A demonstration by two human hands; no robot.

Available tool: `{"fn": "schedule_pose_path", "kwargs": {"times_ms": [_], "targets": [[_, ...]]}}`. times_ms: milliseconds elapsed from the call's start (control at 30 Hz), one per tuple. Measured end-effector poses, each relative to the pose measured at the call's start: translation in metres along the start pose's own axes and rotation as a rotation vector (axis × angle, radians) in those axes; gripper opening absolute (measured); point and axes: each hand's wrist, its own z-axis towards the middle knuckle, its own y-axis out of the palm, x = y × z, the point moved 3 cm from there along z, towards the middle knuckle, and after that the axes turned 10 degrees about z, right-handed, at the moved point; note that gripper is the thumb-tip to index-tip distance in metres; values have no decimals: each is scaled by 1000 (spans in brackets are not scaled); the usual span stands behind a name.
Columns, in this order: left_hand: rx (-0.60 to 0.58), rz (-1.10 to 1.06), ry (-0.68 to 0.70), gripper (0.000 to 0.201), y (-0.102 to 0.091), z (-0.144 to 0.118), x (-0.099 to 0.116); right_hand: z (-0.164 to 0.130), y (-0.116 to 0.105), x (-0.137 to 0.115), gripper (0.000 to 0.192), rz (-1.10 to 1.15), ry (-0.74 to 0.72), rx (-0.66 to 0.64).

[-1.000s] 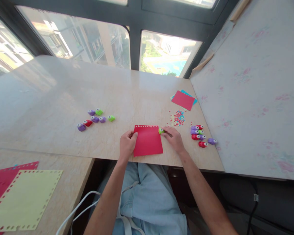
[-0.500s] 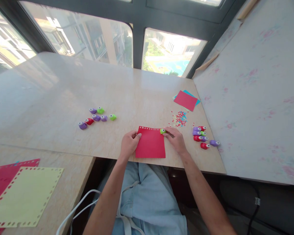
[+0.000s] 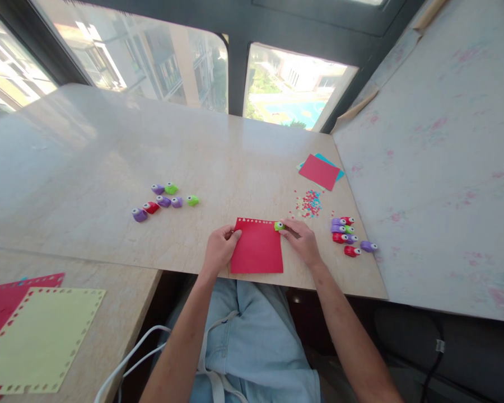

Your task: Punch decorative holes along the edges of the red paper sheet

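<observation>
left hand (image 3: pixel 219 250): flat, pinning red paper (image 3: pixel 257 248) at desk's near edge | right hand (image 3: pixel 301 240): still pinching green punch (image 3: pixel 279 226) on paper's top-right corner | change: none

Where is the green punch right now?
The green punch sits at the red sheet's top right corner, under the right hand's fingertips, left of the scattered punches.

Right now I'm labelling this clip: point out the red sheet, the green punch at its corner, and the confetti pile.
red sheet (image 3: pixel 257 249), head view, middle of the bare paper.
green punch (image 3: pixel 279 226), head view, its body.
confetti pile (image 3: pixel 307 203), head view, centre of the scatter.
</observation>
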Motion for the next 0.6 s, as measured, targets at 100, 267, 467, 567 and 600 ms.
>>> {"fn": "schedule_pose_path", "kwargs": {"times_ms": [100,267,467,567,600], "targets": [[3,-7,1,31,0,-1,2,-2,-1,-2,24,-2,-1,1],[40,6,-14,31,-1,-3,7,-5,-2,-7,25,8,-4,8],[17,8,-20,29,-3,-4,9,-5,-1,-6,24,-1,1,-2],[3,11,-20,30,-3,-3,9,-4,0,-4,25,-10,-10,-4],[-2,12,-23,30,-3,-4,9,-3,0,-3,25,-14,-10,-5]]}}
